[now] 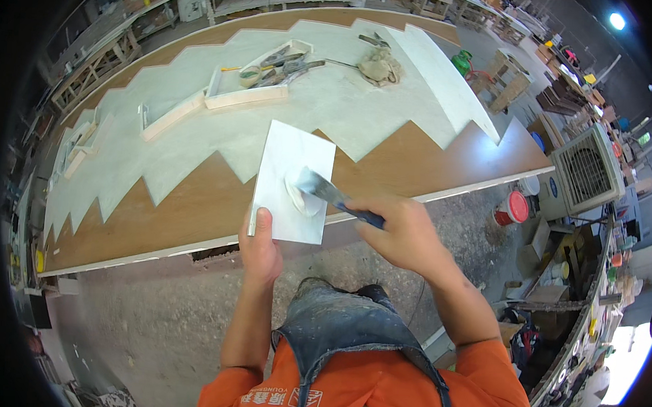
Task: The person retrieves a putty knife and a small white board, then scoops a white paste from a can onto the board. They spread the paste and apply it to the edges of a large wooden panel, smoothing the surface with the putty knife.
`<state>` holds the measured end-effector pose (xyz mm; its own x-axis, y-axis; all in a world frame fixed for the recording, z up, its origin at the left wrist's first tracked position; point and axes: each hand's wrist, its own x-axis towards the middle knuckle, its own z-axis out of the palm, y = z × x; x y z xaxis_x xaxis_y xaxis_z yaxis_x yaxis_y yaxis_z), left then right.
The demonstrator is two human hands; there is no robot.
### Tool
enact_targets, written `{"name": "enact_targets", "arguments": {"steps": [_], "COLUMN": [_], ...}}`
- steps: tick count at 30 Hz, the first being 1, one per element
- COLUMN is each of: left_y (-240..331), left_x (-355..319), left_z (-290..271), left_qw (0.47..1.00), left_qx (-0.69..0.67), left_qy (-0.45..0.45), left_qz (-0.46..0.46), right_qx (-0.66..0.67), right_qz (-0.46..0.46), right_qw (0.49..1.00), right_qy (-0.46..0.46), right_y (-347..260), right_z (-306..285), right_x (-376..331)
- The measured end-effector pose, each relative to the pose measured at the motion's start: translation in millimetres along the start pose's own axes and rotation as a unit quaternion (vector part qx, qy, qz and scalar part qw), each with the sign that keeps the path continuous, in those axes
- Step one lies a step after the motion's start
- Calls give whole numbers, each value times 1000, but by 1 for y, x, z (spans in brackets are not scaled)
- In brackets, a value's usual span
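Observation:
My left hand (261, 248) grips the lower left edge of a white rectangular board (282, 165), thumb on its face, holding it up in front of the workbench. In my right hand (397, 232) is a putty knife with a dark blue handle (362, 214). Its wide metal blade (317, 184) lies on the board, against a smear of white paste (296, 196). The fingers of my right hand wrap round the handle. Behind the board stretches a large brown panel (408, 157) bearing a pale zigzag-edged sheet (190, 143).
On the panel stand a white open-topped tray (247, 98) of tools and a crumpled beige cloth (380, 66). A red-lidded bucket (513, 207) and an air cooler (588, 171) stand on the floor to the right. Shelves with clutter line the right side.

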<state>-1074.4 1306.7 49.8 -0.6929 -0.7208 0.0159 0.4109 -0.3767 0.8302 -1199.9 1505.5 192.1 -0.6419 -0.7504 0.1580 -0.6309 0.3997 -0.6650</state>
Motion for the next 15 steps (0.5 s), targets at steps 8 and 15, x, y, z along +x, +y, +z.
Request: {"name": "enact_targets", "arguments": {"steps": [8, 15], "left_y": [1, 5], "left_x": [15, 18], "left_z": [20, 47], "left_qw": [999, 999], "left_qx": [10, -12], "left_qy": [-52, -35], "left_qz": [-8, -5], "right_qx": [7, -14], "right_qz": [-45, -9], "right_qw": [996, 999], "right_qy": [81, 36], "right_y": [7, 8], "right_z": [-14, -26], "right_x": [4, -25]}}
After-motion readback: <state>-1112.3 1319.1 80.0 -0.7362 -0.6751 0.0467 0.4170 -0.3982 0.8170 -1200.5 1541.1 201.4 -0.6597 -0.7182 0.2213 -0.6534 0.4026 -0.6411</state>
